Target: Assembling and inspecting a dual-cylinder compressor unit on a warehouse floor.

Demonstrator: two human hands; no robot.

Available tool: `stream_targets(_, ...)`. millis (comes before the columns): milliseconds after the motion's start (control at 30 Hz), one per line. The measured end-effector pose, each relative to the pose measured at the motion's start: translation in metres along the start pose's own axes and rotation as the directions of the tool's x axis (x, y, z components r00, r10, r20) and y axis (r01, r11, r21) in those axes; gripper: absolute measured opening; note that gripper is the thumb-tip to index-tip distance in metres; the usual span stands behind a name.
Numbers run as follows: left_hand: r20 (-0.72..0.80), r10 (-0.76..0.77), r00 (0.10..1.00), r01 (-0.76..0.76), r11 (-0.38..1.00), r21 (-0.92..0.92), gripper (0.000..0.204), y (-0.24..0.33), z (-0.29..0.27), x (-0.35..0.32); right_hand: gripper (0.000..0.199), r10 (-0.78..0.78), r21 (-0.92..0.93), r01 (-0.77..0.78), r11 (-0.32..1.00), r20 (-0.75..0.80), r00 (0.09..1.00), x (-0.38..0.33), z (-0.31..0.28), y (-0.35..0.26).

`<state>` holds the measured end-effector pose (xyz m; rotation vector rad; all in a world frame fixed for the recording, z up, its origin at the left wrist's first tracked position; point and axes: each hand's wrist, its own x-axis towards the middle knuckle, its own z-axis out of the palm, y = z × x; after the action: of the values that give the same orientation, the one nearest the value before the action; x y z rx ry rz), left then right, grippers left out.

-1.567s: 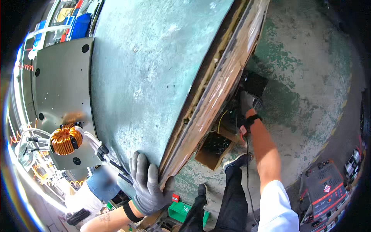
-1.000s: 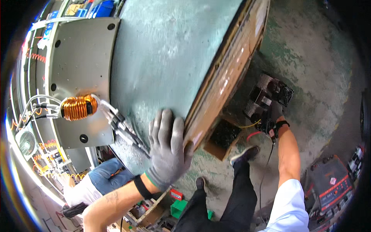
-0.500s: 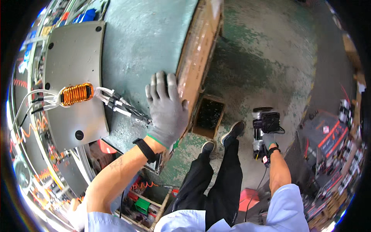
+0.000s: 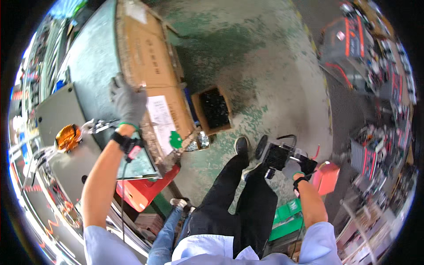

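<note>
Left hand (image 4: 128, 100) flat, fingers spread on bench edge (image 4: 110, 53); right hand (image 4: 297, 170) gripping power tool (image 4: 278, 157).

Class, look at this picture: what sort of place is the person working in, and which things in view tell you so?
Most likely an electrical assembly workshop. A copper wire coil sits on a grey metal plate on the workbench, the right hand holds a black power tool, and machines stand on the worn green concrete floor.

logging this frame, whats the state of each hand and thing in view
left hand: gloved, resting flat on the workbench edge
right hand: gripping the black power tool, hanging low
black power tool: held off the floor
workbench: green top
cardboard box: open, on the floor
copper coil: on the grey plate
</note>
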<state>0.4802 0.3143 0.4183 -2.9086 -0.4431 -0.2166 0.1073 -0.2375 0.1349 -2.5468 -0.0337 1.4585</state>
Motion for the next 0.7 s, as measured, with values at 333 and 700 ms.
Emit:
stream_targets(333, -0.051, 0.140, 0.989, -0.133, 0.984, 0.118, 0.072, -0.039, 0.031, 0.032, 0.033, -0.067, 0.136, 0.060, 0.989, 0.048, 0.997, -0.019, 0.208, -0.070)
stream_targets(700, 0.003, 0.339, 0.941, -0.338, 0.938, -0.079, 0.067, -0.072, 0.020, 0.056, 0.029, 0.028, 0.430, -0.026, 0.903, 0.002, 1.000, 0.046, 0.284, -0.158)
